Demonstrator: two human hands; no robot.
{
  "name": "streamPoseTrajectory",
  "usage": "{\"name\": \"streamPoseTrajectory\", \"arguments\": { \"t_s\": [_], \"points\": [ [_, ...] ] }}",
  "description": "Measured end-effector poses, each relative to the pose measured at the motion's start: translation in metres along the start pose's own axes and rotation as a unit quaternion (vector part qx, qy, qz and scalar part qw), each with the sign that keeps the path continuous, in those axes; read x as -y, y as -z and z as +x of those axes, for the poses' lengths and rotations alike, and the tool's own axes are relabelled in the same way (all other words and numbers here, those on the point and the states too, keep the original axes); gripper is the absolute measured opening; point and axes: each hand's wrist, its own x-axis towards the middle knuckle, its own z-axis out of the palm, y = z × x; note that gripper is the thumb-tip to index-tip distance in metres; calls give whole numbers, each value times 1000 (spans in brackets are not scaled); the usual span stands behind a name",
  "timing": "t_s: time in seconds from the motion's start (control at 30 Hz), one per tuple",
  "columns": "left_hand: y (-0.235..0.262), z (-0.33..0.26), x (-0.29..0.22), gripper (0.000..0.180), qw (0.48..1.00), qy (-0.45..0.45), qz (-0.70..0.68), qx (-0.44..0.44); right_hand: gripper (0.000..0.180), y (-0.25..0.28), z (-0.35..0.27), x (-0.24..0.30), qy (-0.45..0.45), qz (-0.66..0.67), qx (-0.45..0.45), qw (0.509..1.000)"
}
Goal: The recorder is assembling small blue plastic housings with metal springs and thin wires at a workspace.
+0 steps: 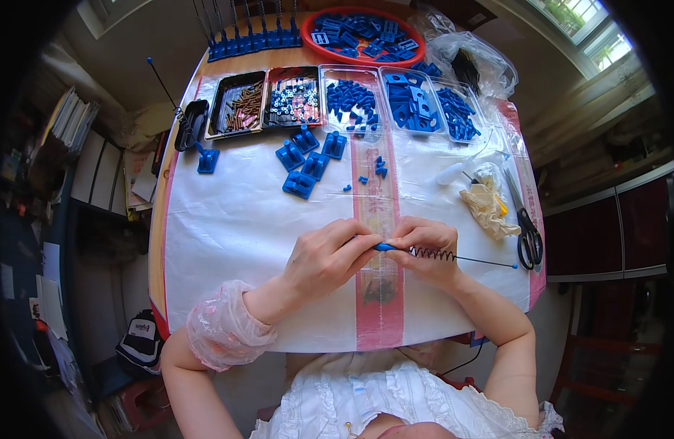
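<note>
Head view: left hand (pixel 329 252) and right hand (pixel 430 245) pinch a blue piece (pixel 383 247) at frame centre, presumably steadying the coiled black rod (pixel 487 261); sorted trays (pixel 217 104) line the upper frame, likely for easy reach.

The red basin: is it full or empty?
Not empty: blue plastic pieces lie overlapping across most of the red basin; how deep, I cannot tell.

From here I make out a white blouse (pixel 329 406) with gathered ruffles on its front and frilled edging (pixel 550 418) by the right shoulder. Around the left forearm (pixel 264 301) I see a sheer pale-pink oversleeve (pixel 228 327), puffed and crinkled. A small gold-coloured ornament (pixel 349 425) shows near the neckline.
</note>
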Motion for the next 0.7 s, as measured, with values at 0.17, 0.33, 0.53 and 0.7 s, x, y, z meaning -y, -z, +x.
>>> {"name": "streamPoseTrajectory", "arguments": {
  "t_s": [0.17, 0.33, 0.53, 0.7],
  "points": [
    [-1, -2, 0, 23, 1000, -5, 7, -1, 13, 0, 0, 1, 2, -20, -1, 1000],
    [-1, -2, -2, 21, 1000, 19, -1, 11, 13, 0, 0, 0, -11, -26, -3, 1000],
    [-1, -3, -2, 19, 999, 41, -19, 19, 11, 1, -1, -3, -21, -31, -1, 999],
    [-4, -4, 2, 19, 994, 79, -70, 32, 10, 0, -1, -5, -63, 18, -9, 998]
  ]
}}
